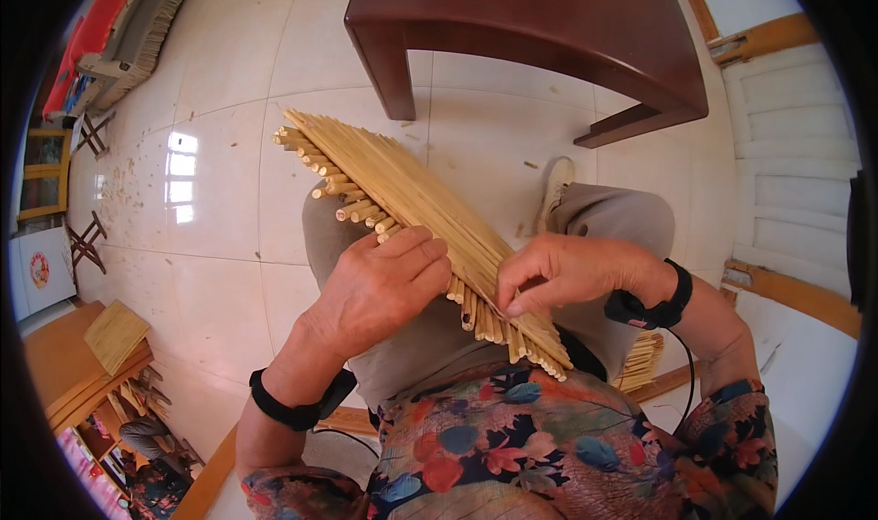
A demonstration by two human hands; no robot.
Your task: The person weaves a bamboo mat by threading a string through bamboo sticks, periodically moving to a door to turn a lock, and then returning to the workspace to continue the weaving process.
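Note:
A slanting mat of straw-coloured plant stalks (pixel 430 200) lies across my lap, its cut ends forming a stepped row along the near side. My left hand (pixel 389 278) is closed at that row of ends, its curled fingers against the mat. Farther right, my right hand (pixel 576 273) rests over the mat's lower part, with thumb and forefinger bent together near the edge. Whatever is between those fingertips is too small to make out. Each wrist wears a black band.
A dark red wooden stool or bench (pixel 530 26) stands ahead. At the left are folding stools (pixel 85 243) and a wooden table (pixel 64 355) carrying a smaller stalk mat (pixel 116 337). More stalks (pixel 642 360) lie beside my right leg. Scraps dot the tiled floor (pixel 219 291).

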